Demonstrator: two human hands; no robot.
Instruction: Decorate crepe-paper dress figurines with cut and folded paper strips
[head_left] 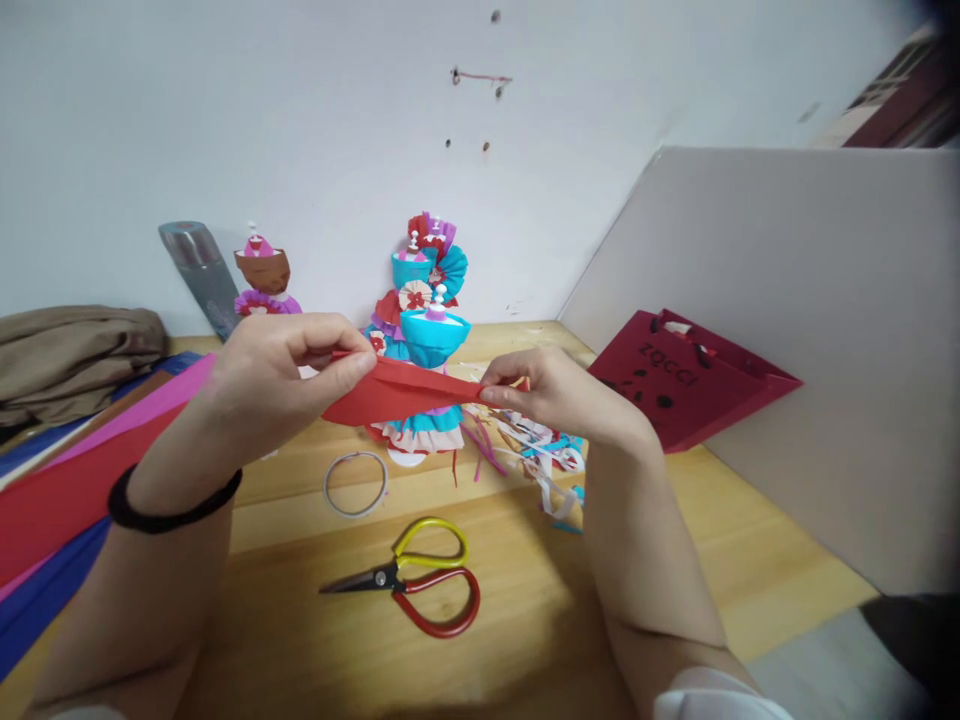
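Observation:
A strip of red crepe paper [409,388] is stretched between my two hands above the table. My left hand [289,365] pinches its left end between thumb and fingers; a black band circles that wrist. At the other end, my right hand [544,390] grips the narrower, gathered part. Directly behind the strip stands a small dress form [435,335] in a turquoise top and a ruffled paper skirt, partly hidden by the paper. Scissors [386,577] with one yellow and one red handle lie on the table below, near a roll of tape [355,484].
Folded coloured paper sheets [90,440] lie at left, near a brown cloth [82,350]. A grey bottle [199,275] and more decorated dress forms [262,270] stand by the wall. Paper scraps [551,455] lie beyond my right forearm. A dark red bag [675,380] leans against the white panel [810,300].

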